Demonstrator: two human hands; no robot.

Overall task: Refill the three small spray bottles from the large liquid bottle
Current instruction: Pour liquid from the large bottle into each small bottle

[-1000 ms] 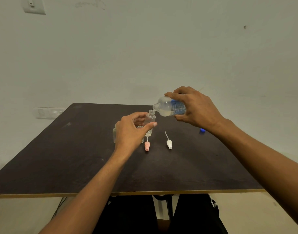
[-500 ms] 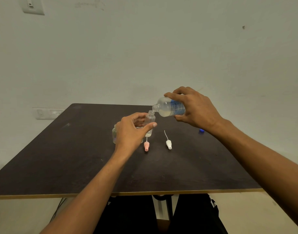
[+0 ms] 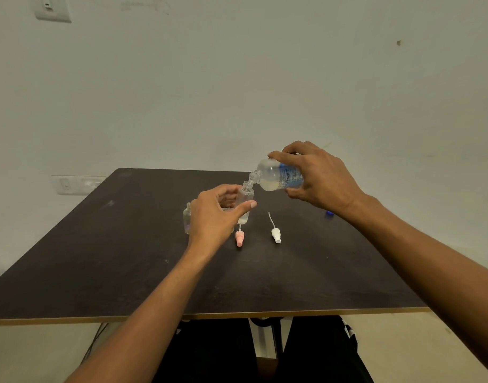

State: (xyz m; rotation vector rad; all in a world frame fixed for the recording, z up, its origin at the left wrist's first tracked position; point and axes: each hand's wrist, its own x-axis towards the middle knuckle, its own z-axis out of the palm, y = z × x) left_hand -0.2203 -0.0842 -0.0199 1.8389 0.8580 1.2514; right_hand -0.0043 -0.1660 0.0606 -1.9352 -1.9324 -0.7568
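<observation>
My right hand (image 3: 317, 181) grips the large clear bottle (image 3: 276, 176) with a blue label, tipped on its side, its open neck right above the mouth of a small clear spray bottle (image 3: 246, 200). My left hand (image 3: 215, 214) holds that small bottle upright, thumb across its front, a little liquid at its bottom. A second small clear bottle (image 3: 187, 219) stands behind my left hand, partly hidden. A pink spray head (image 3: 239, 238) and a white spray head (image 3: 276, 234) with dip tubes lie on the dark table (image 3: 113, 258).
A small blue cap (image 3: 329, 213) lies on the table behind my right wrist. The table's front edge (image 3: 209, 316) is close to me, with dark legs below. Wall sockets (image 3: 74, 185) sit to the left of the table's far corner.
Almost nothing differs; both hands hold their poses with the large bottle tilted over the small bottle's mouth.
</observation>
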